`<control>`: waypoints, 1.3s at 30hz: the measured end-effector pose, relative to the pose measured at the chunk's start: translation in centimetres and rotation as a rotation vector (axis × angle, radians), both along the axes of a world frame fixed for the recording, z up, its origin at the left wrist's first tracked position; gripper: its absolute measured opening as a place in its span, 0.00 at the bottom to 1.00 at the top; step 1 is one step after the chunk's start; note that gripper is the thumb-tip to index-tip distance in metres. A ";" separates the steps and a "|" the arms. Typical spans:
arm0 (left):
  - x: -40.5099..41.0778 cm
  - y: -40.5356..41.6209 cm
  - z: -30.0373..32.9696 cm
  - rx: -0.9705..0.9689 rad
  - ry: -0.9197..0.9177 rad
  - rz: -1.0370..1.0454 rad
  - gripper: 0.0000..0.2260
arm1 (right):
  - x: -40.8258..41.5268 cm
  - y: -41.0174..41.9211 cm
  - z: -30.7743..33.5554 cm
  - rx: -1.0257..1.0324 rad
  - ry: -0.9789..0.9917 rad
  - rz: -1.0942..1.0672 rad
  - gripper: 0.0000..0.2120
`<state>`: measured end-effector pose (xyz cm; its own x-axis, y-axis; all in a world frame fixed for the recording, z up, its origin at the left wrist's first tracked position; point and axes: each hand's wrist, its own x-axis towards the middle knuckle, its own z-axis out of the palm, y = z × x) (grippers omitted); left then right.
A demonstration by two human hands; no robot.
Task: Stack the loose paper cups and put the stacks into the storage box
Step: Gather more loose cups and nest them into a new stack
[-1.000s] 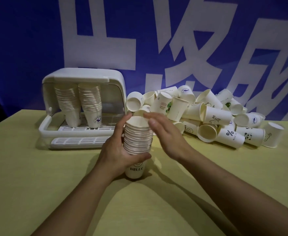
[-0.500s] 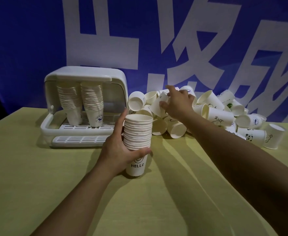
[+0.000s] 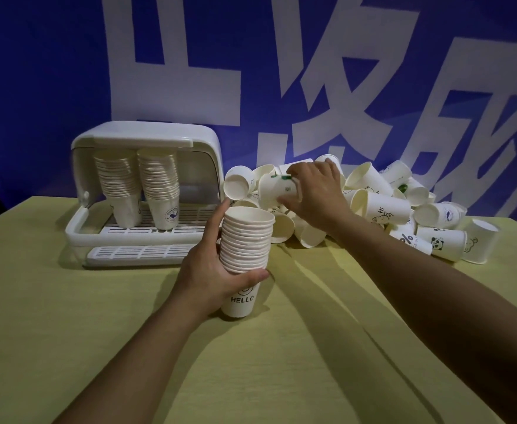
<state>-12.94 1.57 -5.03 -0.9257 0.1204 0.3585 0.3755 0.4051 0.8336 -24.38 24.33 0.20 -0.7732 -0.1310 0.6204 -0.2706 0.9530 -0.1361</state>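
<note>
In the middle of the frame the left hand (image 3: pixel 211 267) is wrapped around a stack of cups (image 3: pixel 246 246) that stands upright on the yellow table (image 3: pixel 67 332); the lowest cup carries the word HELLO. Above it and a little to the right, the right hand (image 3: pixel 315 194) holds one single cup (image 3: pixel 277 188) with a green mark, lying on its side, at the left edge of the pile of loose cups (image 3: pixel 404 209). This pile fills the right middle of the frame, against the blue banner (image 3: pixel 37 71) with large white signs. In the left middle stands the white storage box (image 3: pixel 147 139), its front open, with two tall stacks (image 3: pixel 141 185) upright inside, side by side.
</note>
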 end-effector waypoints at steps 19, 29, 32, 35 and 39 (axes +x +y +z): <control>-0.1 -0.3 0.1 -0.046 -0.029 0.016 0.62 | 9.8 -5.2 0.4 -0.548 -0.253 0.487 0.22; -1.3 -0.9 -0.6 0.143 -0.104 0.055 0.46 | 8.0 -4.8 -2.1 -0.558 -0.263 0.425 0.21; -1.3 -1.2 -0.4 0.151 -0.152 0.077 0.48 | 5.7 -3.8 -2.6 -0.422 -0.174 0.241 0.27; -1.4 -1.3 -0.4 0.153 -0.188 0.118 0.51 | 3.6 -3.1 -4.1 -0.063 -0.210 0.152 0.32; -1.7 -1.5 -0.4 0.144 -0.204 0.149 0.52 | 1.3 -4.1 -5.3 -0.101 -0.161 0.158 0.28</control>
